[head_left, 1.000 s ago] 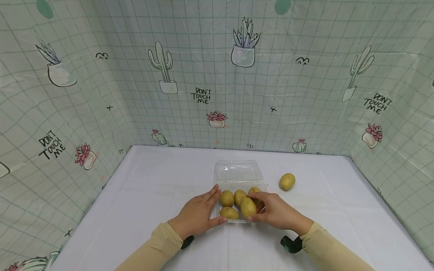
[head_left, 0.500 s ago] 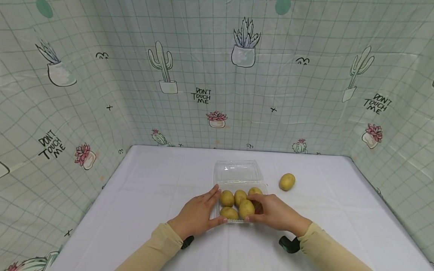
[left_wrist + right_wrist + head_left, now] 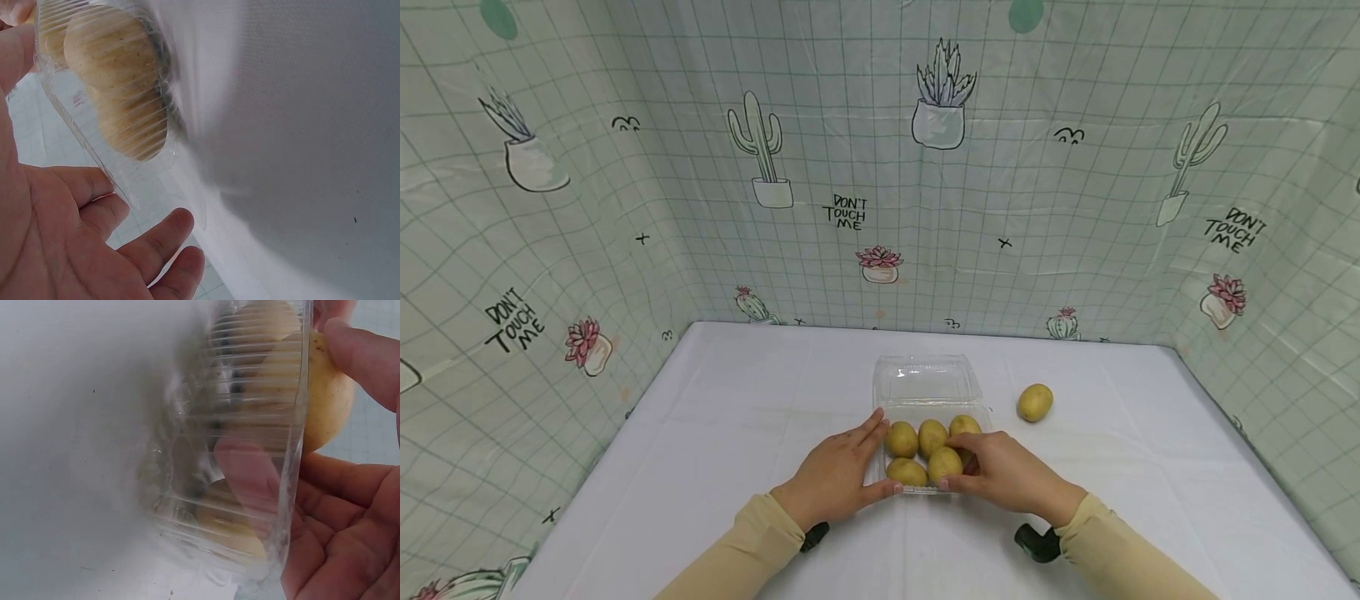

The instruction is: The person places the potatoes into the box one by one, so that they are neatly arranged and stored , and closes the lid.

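A gridded backdrop point(image 3: 827, 75) bearing plant drawings and the repeated words "DON'T TOUCH ME" point(image 3: 847, 213) stands beyond the far edge of the white-covered counter point(image 3: 760, 383), whose surface extends broadly to either side of a clear plastic container point(image 3: 921, 490) with its lid point(image 3: 927, 381) folded back. The left hand point(image 3: 837, 472), fingers extended, touches the container's left side, while the right hand point(image 3: 1015, 475), fingers curled, pinches a potato point(image 3: 945, 467) at the container's front right, beside four other potatoes point(image 3: 902, 439). A lone potato point(image 3: 1035, 402) lies on the counter to the right, well apart from its right edge.
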Demonstrator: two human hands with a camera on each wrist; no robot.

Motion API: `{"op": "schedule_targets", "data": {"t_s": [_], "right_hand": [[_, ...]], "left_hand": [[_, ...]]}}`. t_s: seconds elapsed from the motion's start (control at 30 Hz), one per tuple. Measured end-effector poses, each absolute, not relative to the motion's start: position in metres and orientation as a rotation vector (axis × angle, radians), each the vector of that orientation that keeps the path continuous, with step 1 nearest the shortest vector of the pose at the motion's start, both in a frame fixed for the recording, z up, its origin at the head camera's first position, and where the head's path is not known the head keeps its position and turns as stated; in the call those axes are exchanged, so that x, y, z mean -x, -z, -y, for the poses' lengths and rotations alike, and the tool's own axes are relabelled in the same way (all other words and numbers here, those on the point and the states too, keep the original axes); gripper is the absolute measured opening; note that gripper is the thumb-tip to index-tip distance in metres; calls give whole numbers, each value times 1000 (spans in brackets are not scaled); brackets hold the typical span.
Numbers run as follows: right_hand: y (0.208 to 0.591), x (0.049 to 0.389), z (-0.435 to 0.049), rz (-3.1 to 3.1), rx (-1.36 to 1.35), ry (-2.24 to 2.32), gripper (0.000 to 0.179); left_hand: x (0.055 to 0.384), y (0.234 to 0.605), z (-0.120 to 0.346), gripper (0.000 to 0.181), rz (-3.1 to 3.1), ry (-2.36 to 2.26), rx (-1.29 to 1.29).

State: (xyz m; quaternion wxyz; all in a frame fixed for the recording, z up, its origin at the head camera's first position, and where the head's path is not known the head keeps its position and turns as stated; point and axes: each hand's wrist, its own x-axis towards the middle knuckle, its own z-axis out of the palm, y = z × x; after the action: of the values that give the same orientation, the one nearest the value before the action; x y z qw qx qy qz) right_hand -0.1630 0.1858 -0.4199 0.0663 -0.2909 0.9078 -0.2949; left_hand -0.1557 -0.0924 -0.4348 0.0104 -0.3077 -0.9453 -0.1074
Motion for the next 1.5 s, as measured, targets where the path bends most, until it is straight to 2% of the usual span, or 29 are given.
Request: {"op": "schedule_targets", "data": {"t_s": [0.33,0.73,0.97,1.3,1.5], "right_hand": [[422,163,-185,-2699,941,892,41],[418,163,-187,-2673,929,899,42],[411,163,-193,-2654,884,938,50],[400,166,-213,-2705,861,1039,38],[393,174,-241,-2784,736,1107,34]], "left_hand": [[155,435,92,87,2951,338,956],[155,435,92,87,2953,338,959],[155,434,91,87,2954,336,963],[154,434,91,87,2949,327,964],[154,435,92,87,2955,324,964]]}}
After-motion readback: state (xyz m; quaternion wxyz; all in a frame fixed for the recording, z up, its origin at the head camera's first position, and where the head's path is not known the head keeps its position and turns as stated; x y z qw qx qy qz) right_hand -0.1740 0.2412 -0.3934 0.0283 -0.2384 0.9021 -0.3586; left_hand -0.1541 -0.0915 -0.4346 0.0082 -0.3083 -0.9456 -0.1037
